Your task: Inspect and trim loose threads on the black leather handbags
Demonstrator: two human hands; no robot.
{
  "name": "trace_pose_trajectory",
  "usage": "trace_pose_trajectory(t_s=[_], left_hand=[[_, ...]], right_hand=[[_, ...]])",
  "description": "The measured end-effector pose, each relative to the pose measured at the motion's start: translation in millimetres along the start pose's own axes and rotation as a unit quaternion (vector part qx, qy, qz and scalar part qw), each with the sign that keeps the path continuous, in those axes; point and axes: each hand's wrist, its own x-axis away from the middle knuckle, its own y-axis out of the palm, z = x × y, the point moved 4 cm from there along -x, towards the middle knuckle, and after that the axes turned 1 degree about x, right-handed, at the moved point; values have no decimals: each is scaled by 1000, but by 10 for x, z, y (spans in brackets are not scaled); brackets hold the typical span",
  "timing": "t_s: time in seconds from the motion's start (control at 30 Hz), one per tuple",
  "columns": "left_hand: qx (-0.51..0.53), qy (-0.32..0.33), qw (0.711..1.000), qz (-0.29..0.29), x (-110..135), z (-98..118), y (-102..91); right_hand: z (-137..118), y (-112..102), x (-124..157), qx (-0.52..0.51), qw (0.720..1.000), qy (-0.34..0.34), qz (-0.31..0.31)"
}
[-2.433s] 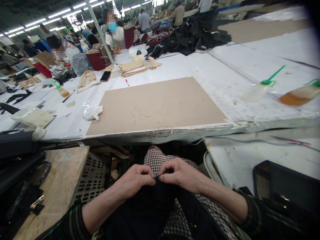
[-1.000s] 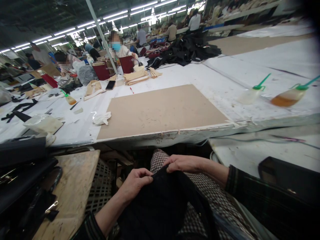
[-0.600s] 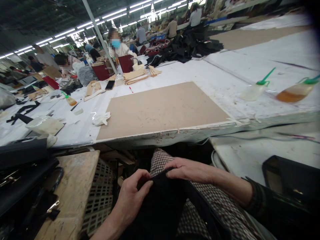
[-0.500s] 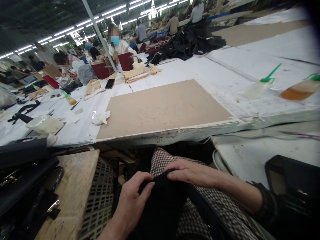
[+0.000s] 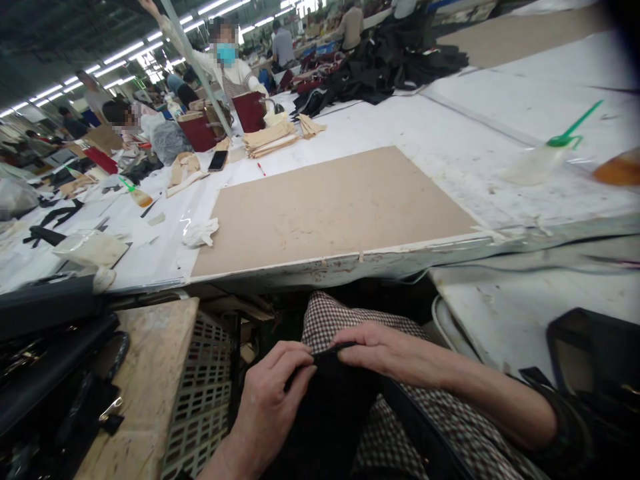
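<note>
Black cloth (image 5: 343, 400), edge pinched in your left fingers (image 5: 294, 355) and right fingers (image 5: 361, 333), appears mid-edge-work, likely calling for even tension.

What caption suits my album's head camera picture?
Left hand and right hand pinch black cloth over checked fabric.

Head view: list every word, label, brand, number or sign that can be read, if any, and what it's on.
None can be read.
Held black cloth: no lettering shows.
Phone: no readable text.
Pale bottle: no readable label.
Farther back, everything is too small or blurred to tell.
</note>
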Motion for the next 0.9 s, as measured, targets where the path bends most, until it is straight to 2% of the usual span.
trace_pose_trajectory(t_s=[0.17, 0.33, 0.6, 0.7, 0.8, 0.9], left_hand=[[-5, 11, 1000, 8, -3, -10, 31], [-15, 2, 1000, -25, -39, 9, 70], [38, -131, 988, -71, -136, 69, 69], [73, -208, 973, -73, -102, -53, 121], [158, -282, 945, -56, -69, -219, 176], [249, -318, 914, -47, -112, -349, 181]], right_hand=[[21, -5, 2, 10, 1000, -9, 11], [30, -36, 24, 0, 1000, 1, 8], [34, 0, -22, 19, 1000, -5, 15], [58, 36, -56, 33, 999, -7, 29], [81, 61, -68, 36, 999, -6, 39], [107, 89, -77, 14, 999, 1, 38]])
